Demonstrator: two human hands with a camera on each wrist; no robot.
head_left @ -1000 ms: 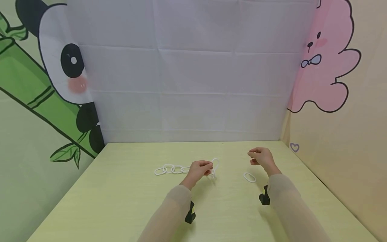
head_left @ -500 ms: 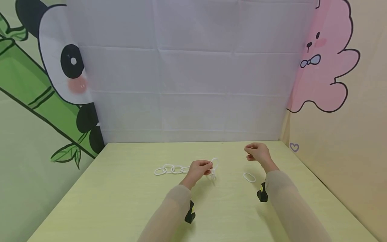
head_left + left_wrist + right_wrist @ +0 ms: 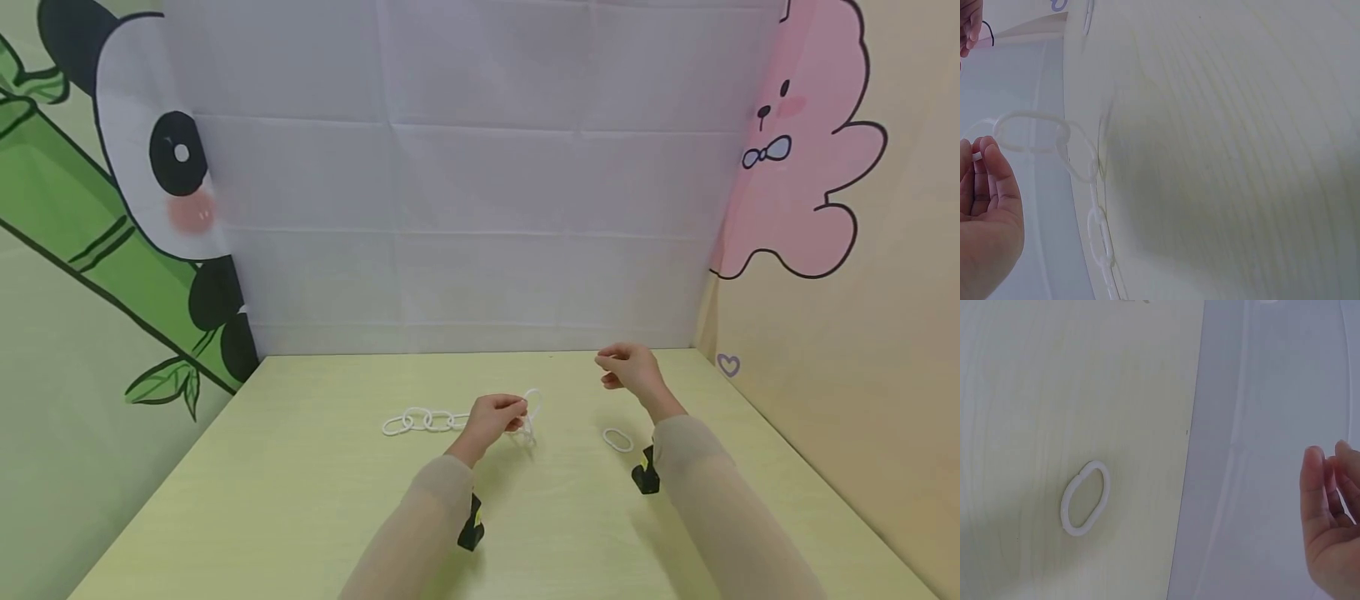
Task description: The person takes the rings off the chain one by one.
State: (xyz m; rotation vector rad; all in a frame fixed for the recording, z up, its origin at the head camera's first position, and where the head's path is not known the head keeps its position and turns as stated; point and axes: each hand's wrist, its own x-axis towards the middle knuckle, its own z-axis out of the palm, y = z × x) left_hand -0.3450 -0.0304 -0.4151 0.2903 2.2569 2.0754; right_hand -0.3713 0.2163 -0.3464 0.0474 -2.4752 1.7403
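My left hand (image 3: pixel 491 419) pinches the raised end link of a white plastic chain (image 3: pixel 418 427) between thumb and fingers. In the left wrist view, two linked ovals hang from the fingertips and the lower chain (image 3: pixel 1092 234) runs down along the table. The chain's other end lies flat to the left of the hand. My right hand (image 3: pixel 632 367) is held above the table, fingers loosely bent and nothing between them. Below it, a single loose white oval link (image 3: pixel 1065 506) lies flat on the table, apart from the chain.
The pale yellow table (image 3: pixel 300 500) meets a white cloth backdrop (image 3: pixel 480 283) at the back. Printed walls with a panda and a pink bear stand on either side. Both wrists carry small black cameras under the sleeves.
My right hand has risen and drifted left and back, away from the loose link. The left hand and the chain have stayed almost still.
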